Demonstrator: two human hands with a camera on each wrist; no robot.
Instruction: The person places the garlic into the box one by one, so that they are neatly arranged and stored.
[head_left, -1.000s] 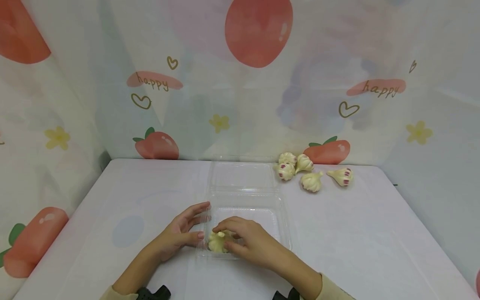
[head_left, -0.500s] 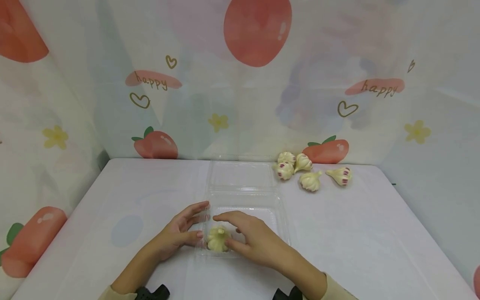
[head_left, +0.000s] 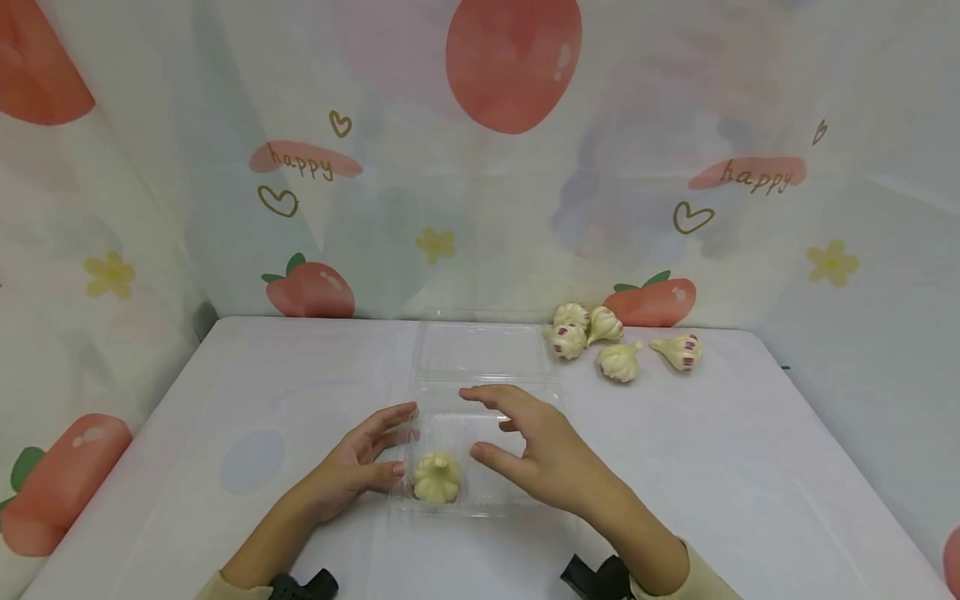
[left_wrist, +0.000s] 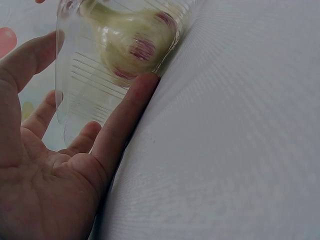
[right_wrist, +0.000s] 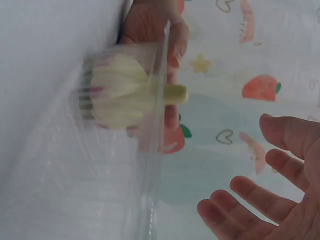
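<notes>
One garlic bulb (head_left: pixel 437 477), pale with purple streaks (left_wrist: pixel 142 49), stands stem-up in the front left corner of a clear plastic clamshell box (head_left: pixel 495 505). In the right wrist view the stem of the garlic bulb (right_wrist: pixel 120 92) rises past the box rim. My left hand (head_left: pixel 348 468) steadies the box's left side, its straight fingers and thumb against the wall. Over the right half of the box hovers my right hand (head_left: pixel 543 450), fingers spread and holding nothing. The box's lid (head_left: pixel 483 350) is folded back, away from me.
Several more garlic bulbs (head_left: pixel 618 363) lie at the back right of the white-covered table (head_left: pixel 712 483), beside the lid. A printed cloth backdrop (head_left: pixel 510 208) rises behind the table's far edge.
My right hand has let go of the garlic bulb, spread its fingers and moved up and to the right. The bulb stays in the corner; my left hand keeps its place.
</notes>
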